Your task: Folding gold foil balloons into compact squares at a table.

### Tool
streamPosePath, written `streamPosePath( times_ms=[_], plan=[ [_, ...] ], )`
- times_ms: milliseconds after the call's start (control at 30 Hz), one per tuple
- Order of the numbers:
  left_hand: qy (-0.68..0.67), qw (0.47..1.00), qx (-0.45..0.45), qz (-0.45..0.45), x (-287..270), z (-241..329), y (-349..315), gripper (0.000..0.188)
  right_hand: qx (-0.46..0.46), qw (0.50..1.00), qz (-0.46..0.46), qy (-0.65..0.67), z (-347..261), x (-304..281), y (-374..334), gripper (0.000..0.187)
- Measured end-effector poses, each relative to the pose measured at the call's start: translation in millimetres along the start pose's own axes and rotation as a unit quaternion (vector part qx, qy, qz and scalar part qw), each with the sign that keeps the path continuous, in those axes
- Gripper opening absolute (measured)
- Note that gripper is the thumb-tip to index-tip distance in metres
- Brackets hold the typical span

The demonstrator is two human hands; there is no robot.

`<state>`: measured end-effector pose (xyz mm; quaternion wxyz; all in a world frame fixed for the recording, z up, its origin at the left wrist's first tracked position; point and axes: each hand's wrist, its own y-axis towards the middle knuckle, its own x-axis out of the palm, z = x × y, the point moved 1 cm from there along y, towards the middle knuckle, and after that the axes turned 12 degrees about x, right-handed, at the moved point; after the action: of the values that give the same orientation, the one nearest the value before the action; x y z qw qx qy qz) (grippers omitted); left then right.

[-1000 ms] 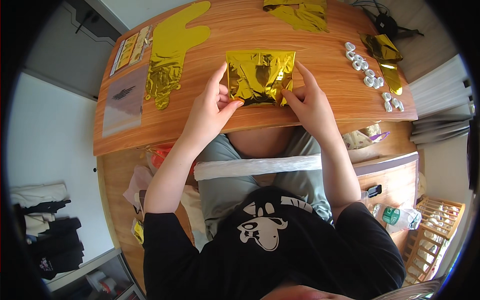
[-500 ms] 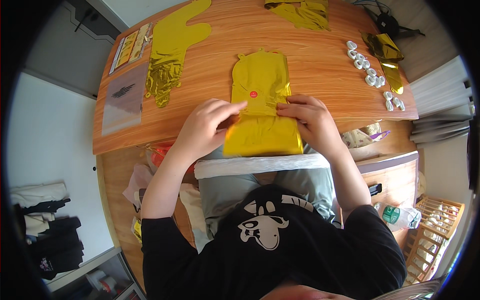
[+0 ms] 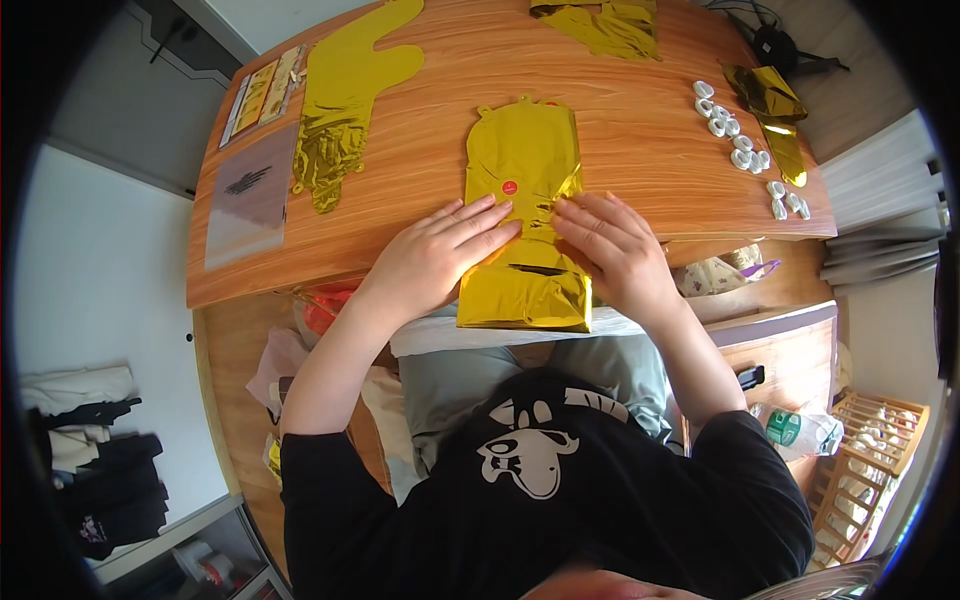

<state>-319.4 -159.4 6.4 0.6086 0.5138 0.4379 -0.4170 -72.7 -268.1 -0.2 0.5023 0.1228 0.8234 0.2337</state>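
Observation:
A gold foil balloon (image 3: 520,150), flat and folded, lies at the front edge of the wooden table (image 3: 430,150). It has a small round red sticker, and its near end hangs over the edge toward my lap. My left hand (image 3: 440,250) rests on its left side, fingers stretched out flat. On its right side my right hand (image 3: 618,248) presses down with the fingers extended. Creases run across the foil between the two hands.
Another gold foil balloon (image 3: 345,110) lies to the left, beside a clear plastic sheet (image 3: 245,205) and a printed card (image 3: 262,95). More gold foil (image 3: 605,25) sits at the back. Several white ribbon rolls (image 3: 742,150) line the right, near folded gold foil (image 3: 778,120).
Both hands have flattened onto the foil, the left sliding inward and right. The hanging near end has dropped lower and narrowed, with a crease now across it.

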Motion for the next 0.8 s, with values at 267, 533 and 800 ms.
streamPosePath(
  times_ms=[267, 533, 800],
  plan=[
    [0.004, 1.0, 0.003, -0.009, 1, -1, -1, 0.045, -0.099, 0.995, -0.022, -0.005, 10, 2, -4, 0.033],
    [-0.216, 0.973, -0.07, 0.046, -10, -1, 3, 0.047, -0.003, 0.992, -0.024, 0.123, 11, 5, 6, 0.03],
    [-0.084, 0.984, -0.079, 0.137, -6, -6, 0, 0.034, 0.13, 0.976, -0.105, 0.137, 5, -8, 12, 0.043]
  ],
)
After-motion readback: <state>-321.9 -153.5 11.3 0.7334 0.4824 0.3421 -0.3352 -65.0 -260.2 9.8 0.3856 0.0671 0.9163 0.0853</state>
